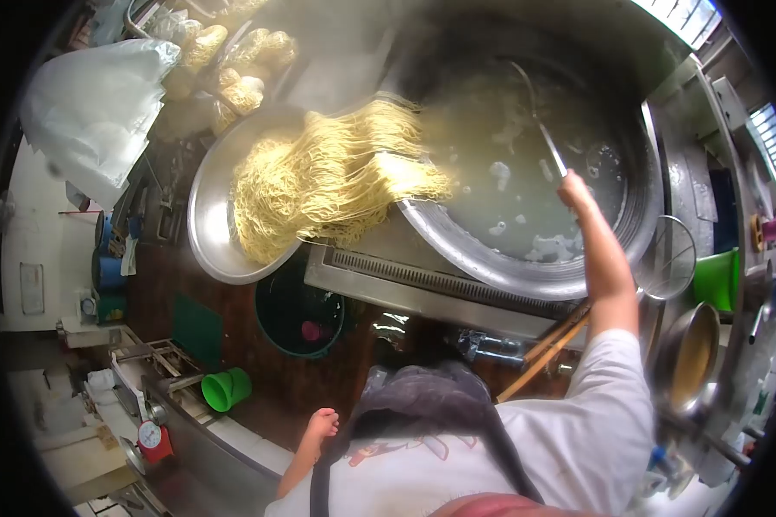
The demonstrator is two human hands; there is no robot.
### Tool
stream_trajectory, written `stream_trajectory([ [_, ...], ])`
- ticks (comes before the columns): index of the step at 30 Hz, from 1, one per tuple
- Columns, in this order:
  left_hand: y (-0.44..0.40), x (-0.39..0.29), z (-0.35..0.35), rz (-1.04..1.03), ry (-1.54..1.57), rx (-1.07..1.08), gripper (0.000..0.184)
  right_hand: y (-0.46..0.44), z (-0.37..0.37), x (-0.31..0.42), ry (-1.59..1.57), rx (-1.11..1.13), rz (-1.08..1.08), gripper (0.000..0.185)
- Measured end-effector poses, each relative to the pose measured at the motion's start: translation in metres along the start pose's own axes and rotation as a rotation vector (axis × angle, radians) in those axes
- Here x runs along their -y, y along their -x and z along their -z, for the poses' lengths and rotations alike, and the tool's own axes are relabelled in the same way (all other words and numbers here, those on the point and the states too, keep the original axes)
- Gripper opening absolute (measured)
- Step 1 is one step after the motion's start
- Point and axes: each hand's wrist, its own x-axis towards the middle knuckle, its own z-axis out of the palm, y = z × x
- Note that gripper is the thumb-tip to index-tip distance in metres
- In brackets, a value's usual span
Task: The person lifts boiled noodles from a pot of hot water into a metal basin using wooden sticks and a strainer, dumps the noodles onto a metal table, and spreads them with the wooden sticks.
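My right hand (573,189) is closed around the handle of a long, thin metal rod with a curved end (536,116), held over the large pot (526,283). Cloudy, steaming liquid (483,164) with patches of white foam fills the pot. A thick mass of yellow noodles (319,177) stretches from a wide metal bowl (207,233) across to the pot's left rim. Down by my left side, away from the pot, my left hand (323,424) has its fingers curled in, with nothing visible in it.
Right of the pot are a round wire strainer (669,258), a green container (719,280) and a metal pan (691,358). Bagged noodles (250,60) lie at upper left. A dark tub (263,319), a green bucket (225,389) and a red scale (153,439) stand lower left.
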Motion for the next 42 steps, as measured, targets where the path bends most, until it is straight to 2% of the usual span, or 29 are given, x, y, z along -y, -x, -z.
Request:
stream_trajectory([
  [3, -0.052, 0.023, -0.002, 0.077, -0.071, 0.042, 0.034, 0.035, -0.037, 0.013, -0.143, 0.035, 0.135, 0.030],
  [4, -0.057, 0.020, -0.003, 0.071, -0.086, 0.031, 0.034, 0.065, -0.032, 0.031, -0.251, 0.121, 0.073, 0.029],
  [5, -0.065, 0.012, -0.005, 0.065, -0.102, 0.021, 0.034, 0.060, -0.068, 0.016, -0.247, 0.059, 0.189, 0.029],
  [7, -0.080, 0.003, -0.006, 0.032, -0.086, 0.022, 0.034, 0.124, -0.050, 0.045, -0.383, 0.226, 0.115, 0.030],
  [12, -0.108, -0.047, -0.002, -0.068, -0.093, 0.090, 0.042, 0.203, -0.095, 0.059, -0.825, 0.438, 0.082, 0.020],
  [14, -0.113, -0.063, 0.002, -0.145, -0.095, 0.100, 0.045, 0.239, -0.100, 0.079, -0.867, 0.481, 0.129, 0.020],
  [16, -0.121, -0.070, 0.007, -0.218, -0.118, 0.107, 0.045, 0.306, -0.064, 0.117, -1.113, 0.465, 0.049, 0.017],
  [17, -0.122, -0.075, 0.009, -0.255, -0.148, 0.107, 0.044, 0.319, -0.064, 0.126, -1.024, 0.464, 0.080, 0.016],
  [20, -0.125, -0.078, 0.020, -0.360, -0.259, 0.091, 0.043, 0.341, -0.089, 0.141, -1.030, 0.493, 0.108, 0.017],
  [24, -0.146, -0.076, 0.034, -0.431, -0.328, 0.124, 0.045, 0.411, -0.071, 0.194, -1.023, 0.411, 0.190, 0.018],
  [28, -0.159, -0.078, 0.048, -0.431, -0.355, 0.146, 0.044, 0.460, -0.063, 0.254, -0.677, 0.389, 0.278, 0.032],
  [30, -0.158, -0.082, 0.060, -0.390, -0.342, 0.146, 0.043, 0.453, -0.081, 0.265, -0.465, 0.212, 0.549, 0.029],
  [33, -0.153, -0.067, 0.085, -0.303, -0.228, 0.114, 0.045, 0.441, -0.088, 0.276, -0.370, 0.101, 0.568, 0.025],
  [34, -0.158, -0.058, 0.094, -0.275, -0.174, 0.101, 0.045, 0.434, -0.093, 0.274, -0.321, -0.015, 0.588, 0.024],
  [36, -0.156, -0.027, 0.109, -0.223, -0.074, 0.047, 0.043, 0.408, -0.098, 0.264, -0.333, -0.112, 0.510, 0.023],
  [38, -0.148, 0.006, 0.119, -0.163, 0.038, 0.006, 0.041, 0.370, -0.090, 0.250, -0.434, -0.107, 0.388, 0.024],
  [40, -0.141, 0.042, 0.124, -0.110, 0.051, 0.004, 0.038, 0.328, -0.085, 0.243, -0.224, -0.371, 0.354, 0.025],
  [42, -0.135, 0.065, 0.124, -0.046, 0.005, 0.012, 0.034, 0.287, -0.065, 0.244, -0.153, -0.366, 0.237, 0.026],
])
